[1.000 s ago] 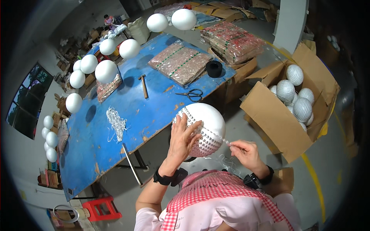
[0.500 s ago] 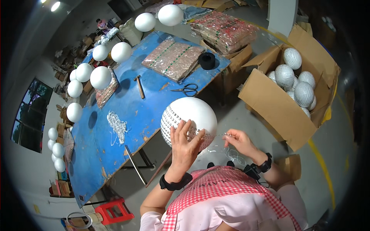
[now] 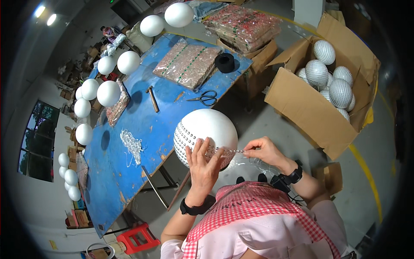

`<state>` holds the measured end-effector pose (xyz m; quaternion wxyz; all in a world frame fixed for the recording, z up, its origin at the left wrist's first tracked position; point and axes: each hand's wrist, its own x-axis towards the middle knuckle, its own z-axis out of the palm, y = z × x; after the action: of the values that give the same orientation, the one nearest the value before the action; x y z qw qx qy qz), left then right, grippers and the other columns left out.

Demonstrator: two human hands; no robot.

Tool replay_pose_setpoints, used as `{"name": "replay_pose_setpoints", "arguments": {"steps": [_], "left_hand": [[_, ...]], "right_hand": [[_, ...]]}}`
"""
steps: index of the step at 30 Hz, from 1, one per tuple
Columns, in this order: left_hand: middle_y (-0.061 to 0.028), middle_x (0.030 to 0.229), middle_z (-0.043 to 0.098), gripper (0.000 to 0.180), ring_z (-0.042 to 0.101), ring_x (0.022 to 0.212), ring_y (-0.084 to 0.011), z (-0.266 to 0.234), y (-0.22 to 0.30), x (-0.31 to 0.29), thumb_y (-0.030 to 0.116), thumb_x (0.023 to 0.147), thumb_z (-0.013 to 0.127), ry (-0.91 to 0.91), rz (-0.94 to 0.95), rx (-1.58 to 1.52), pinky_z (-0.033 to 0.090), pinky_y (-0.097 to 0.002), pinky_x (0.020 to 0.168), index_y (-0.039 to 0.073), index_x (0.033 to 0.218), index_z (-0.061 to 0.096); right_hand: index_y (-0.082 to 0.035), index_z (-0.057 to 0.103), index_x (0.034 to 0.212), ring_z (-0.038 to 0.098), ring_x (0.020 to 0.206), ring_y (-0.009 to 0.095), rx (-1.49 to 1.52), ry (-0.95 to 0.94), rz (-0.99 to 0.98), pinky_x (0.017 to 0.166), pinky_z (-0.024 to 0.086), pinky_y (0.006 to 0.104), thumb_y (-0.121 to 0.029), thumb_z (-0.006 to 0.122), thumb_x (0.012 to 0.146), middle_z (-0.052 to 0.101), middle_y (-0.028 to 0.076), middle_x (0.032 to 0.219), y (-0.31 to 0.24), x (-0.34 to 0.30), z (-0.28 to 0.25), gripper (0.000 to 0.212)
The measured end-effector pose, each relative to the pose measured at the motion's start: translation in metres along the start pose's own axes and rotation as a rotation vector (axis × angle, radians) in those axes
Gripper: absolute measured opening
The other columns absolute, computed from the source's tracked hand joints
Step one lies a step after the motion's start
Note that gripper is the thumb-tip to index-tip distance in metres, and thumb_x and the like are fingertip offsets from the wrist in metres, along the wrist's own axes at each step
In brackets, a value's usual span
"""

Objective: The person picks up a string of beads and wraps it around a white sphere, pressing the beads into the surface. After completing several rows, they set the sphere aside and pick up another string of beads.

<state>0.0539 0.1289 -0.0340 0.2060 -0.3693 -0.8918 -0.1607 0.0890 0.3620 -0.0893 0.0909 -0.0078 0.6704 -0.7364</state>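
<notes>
A large white ball (image 3: 214,125) stands in front of me near the table edge, with rows of silver beads around its left and lower part. My left hand (image 3: 202,172) lies against its lower front, fingers stretched out and thumb by the bead row. From there a silver bead strand (image 3: 233,151) runs taut to the right. The end of that stretch is pinched between thumb and fingertips of my right hand (image 3: 266,152). Loose strand (image 3: 260,166) hangs in loops below the right hand. What bears the ball from below is mostly hidden.
On the blue table (image 3: 116,172) lie scissors (image 3: 204,98), a hammer (image 3: 152,99), black tape roll (image 3: 224,63), a wrapped bead pack (image 3: 186,64) and a silver strand heap (image 3: 131,141). Several white balls (image 3: 128,63) stand beyond. At right, a carton (image 3: 306,112) holds bead-covered balls (image 3: 317,73).
The bead strand between the ball and my right hand now shows a straight row of beads. My left hand stays on the ball. The whole view has shifted slightly.
</notes>
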Motion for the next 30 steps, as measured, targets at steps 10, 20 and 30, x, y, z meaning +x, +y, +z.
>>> {"name": "replay_pose_setpoints", "arguments": {"steps": [10, 20, 30], "left_hand": [[-0.0137, 0.132, 0.049, 0.054, 0.045, 0.126, -0.0352, -0.002, -0.016, 0.001, -0.001, 0.07, 0.076, 0.114, -0.151, -0.146, 0.038, -0.0482, 0.103, 0.015, 0.12, 0.063], [-0.0162, 0.132, 0.05, 0.073, 0.045, 0.126, -0.0388, -0.014, -0.019, 0.011, 0.028, 0.074, 0.079, 0.019, -0.13, -0.143, 0.037, -0.0481, 0.103, 0.005, 0.135, 0.047], [-0.0182, 0.124, 0.051, 0.058, 0.051, 0.115, -0.034, -0.013, -0.027, 0.01, 0.023, 0.077, 0.08, 0.142, -0.347, -0.339, 0.045, -0.0414, 0.094, 0.006, 0.127, 0.055]], "right_hand": [[0.003, 0.07, 0.086, 0.06, 0.07, 0.008, 0.07, 0.013, 0.041, 0.064, 0.049, 0.0231, -0.007, 0.07, 0.084, 0.067, 0.004, 0.076, 0.024, 0.011, -0.006, 0.01], [0.002, 0.069, 0.084, 0.061, 0.07, 0.009, 0.086, -0.065, 0.097, 0.066, 0.049, 0.0236, -0.009, 0.07, 0.085, 0.067, 0.004, 0.075, 0.023, 0.01, -0.006, 0.011], [0.002, 0.07, 0.085, 0.061, 0.07, 0.009, 0.089, -0.085, 0.129, 0.067, 0.048, 0.0236, -0.013, 0.069, 0.086, 0.067, 0.004, 0.073, 0.029, 0.007, -0.006, 0.015]]}}
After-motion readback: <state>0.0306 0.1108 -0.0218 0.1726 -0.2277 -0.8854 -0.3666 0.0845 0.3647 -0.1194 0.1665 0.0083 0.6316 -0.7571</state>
